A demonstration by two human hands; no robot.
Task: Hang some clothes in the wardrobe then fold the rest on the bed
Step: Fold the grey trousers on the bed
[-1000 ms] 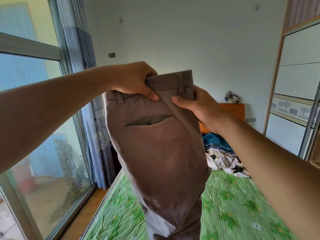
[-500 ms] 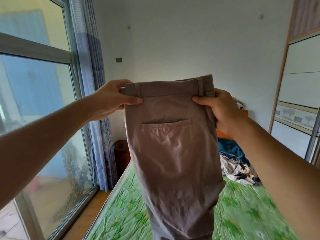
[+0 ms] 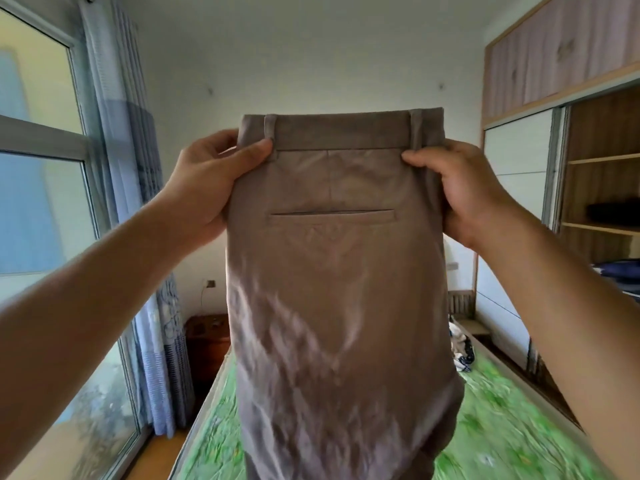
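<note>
A pair of taupe trousers [image 3: 336, 289] hangs in front of me, folded lengthwise, with the back pocket facing me and the waistband on top. My left hand [image 3: 211, 188] pinches the left end of the waistband, thumb on the front. At the right end, my right hand [image 3: 460, 188] grips the waistband the same way. The legs drop out of view at the bottom edge. Below lies the bed [image 3: 502, 431] with a green floral sheet. The wardrobe [image 3: 602, 174] stands at the right, its door slid open on wooden shelves.
A small heap of clothes [image 3: 459, 344] lies at the far end of the bed, mostly hidden by the trousers. A large window [image 3: 38, 209] and blue curtain [image 3: 152, 271] fill the left side. A dark wooden nightstand [image 3: 204, 341] sits by the bed's far left corner.
My hands have spread apart along the waistband and pulled it flat and level. The trousers now hang square to me, and my view has turned right so the open wardrobe shelves show.
</note>
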